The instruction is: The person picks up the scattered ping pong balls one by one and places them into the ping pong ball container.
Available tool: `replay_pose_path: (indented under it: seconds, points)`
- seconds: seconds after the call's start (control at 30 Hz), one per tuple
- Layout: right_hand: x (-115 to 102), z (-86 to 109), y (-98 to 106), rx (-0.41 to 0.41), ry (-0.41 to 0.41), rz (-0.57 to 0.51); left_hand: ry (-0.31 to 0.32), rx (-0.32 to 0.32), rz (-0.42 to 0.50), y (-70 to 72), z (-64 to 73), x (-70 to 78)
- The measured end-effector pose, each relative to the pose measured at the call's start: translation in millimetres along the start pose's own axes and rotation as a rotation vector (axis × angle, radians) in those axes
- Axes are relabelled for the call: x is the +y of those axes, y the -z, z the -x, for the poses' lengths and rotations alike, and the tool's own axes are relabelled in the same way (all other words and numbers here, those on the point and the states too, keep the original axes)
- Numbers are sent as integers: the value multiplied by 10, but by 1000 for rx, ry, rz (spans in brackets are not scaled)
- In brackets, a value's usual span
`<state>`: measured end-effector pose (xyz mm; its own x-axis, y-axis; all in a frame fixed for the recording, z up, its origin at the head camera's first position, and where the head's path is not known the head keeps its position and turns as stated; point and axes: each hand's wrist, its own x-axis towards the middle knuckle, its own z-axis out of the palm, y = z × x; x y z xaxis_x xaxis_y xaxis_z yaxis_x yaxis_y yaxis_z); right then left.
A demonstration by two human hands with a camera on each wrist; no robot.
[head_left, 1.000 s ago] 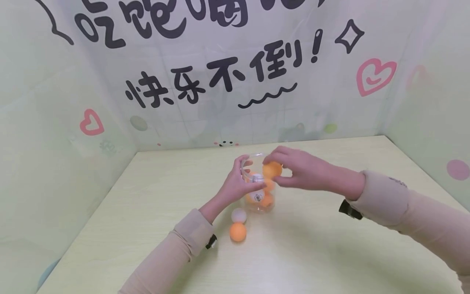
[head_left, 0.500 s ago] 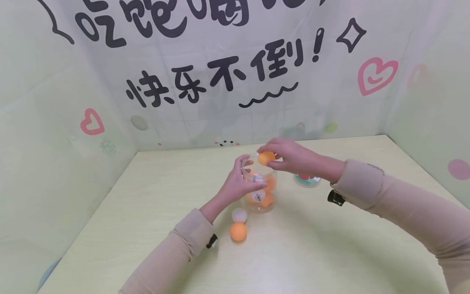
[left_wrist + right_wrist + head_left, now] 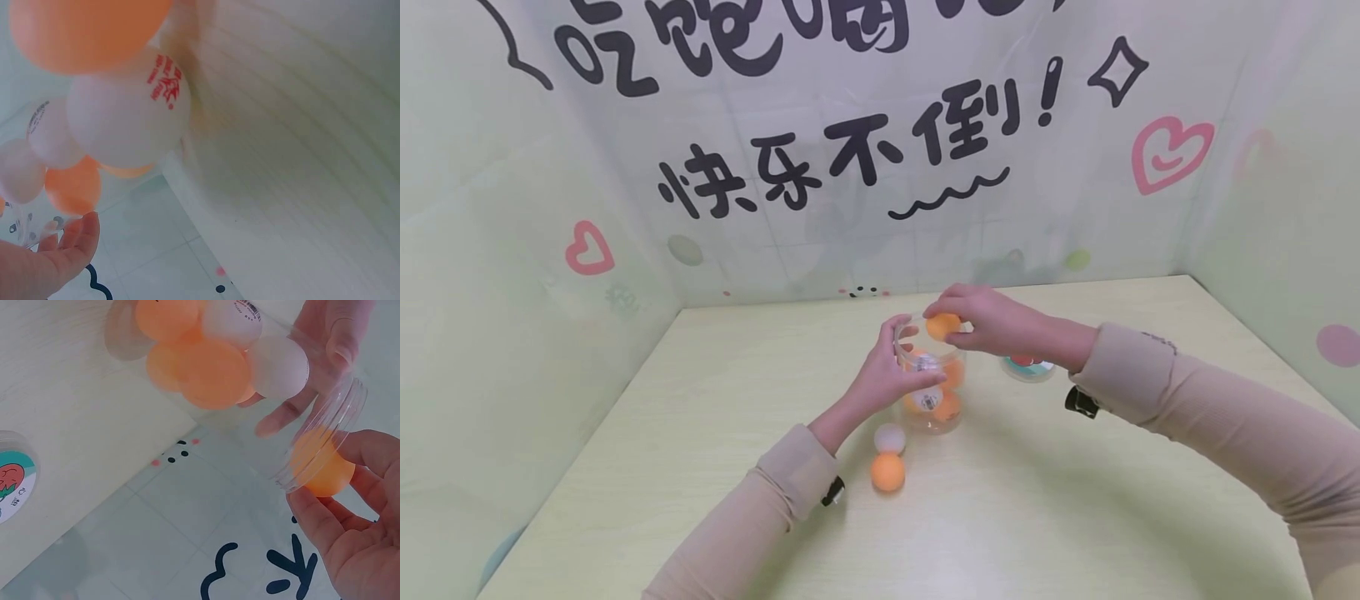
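My left hand (image 3: 891,367) grips a clear plastic jar (image 3: 934,423) that stands upright on the table, the thumb across its near side. Inside the jar are several orange and white ping-pong balls (image 3: 215,374), heaped in its lower part. At the jar's mouth my right hand (image 3: 988,321) pinches an orange ping-pong ball (image 3: 322,469) between thumb and fingers, partly within the rim in the right wrist view. In front of the jar, a white ping-pong ball (image 3: 128,106) with red print and another orange ball (image 3: 888,472) lie side by side on the table.
A round lid (image 3: 1028,368) with a strawberry picture lies on the table (image 3: 700,400), right of the jar and partly behind my right wrist. A printed cloth backdrop (image 3: 820,242) rises behind the table and along both sides.
My right hand has moved up and left with its orange ball, from beside the jar's upper right to its mouth, uncovering the lid. The left hand and jar have stayed in place.
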<state>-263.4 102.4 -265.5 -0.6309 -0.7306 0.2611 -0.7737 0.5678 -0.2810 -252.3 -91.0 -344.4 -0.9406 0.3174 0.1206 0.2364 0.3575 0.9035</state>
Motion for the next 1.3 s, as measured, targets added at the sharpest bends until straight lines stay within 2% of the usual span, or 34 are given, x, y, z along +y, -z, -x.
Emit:
replay_pose_path:
  seconds: [0.57,0.73,1.0,1.13,1.3]
  points:
    - [2,6,2,6,26,16,-9,-11,-10,2,-16,8]
    - [21,6,-6,-4,4,4,6,-4,-17,1,-15,4]
    - [96,89,-20,38,-18,-41,11,6,-5,-5,-14,-4]
    - [141,152,-46,44,-77,-109,12,4,6,-6,-16,-7]
    - [168,211,-112,66,-160,-265,12,0,11,-4,-19,-9]
